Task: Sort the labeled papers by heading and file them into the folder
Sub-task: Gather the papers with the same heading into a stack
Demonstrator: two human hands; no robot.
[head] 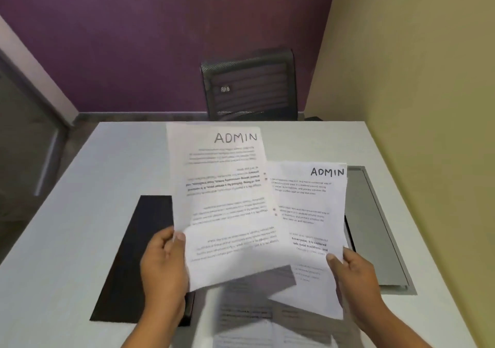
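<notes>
My left hand (163,264) grips the lower left edge of a white sheet headed ADMIN (222,187), held up above the table. My right hand (353,280) pinches the lower right edge of a second sheet headed ADMIN (308,213), which lies partly under the first. Both sheets carry upside-down printed text. A black folder (139,254) lies open on the table beneath them, mostly hidden by the sheets. More printed papers (246,321) lie blurred on the table near its front edge.
The white table (80,213) runs to a yellow wall on the right. A grey cable flap (375,227) is set in the tabletop at right. A black mesh chair (251,87) stands behind the far edge, against a purple wall.
</notes>
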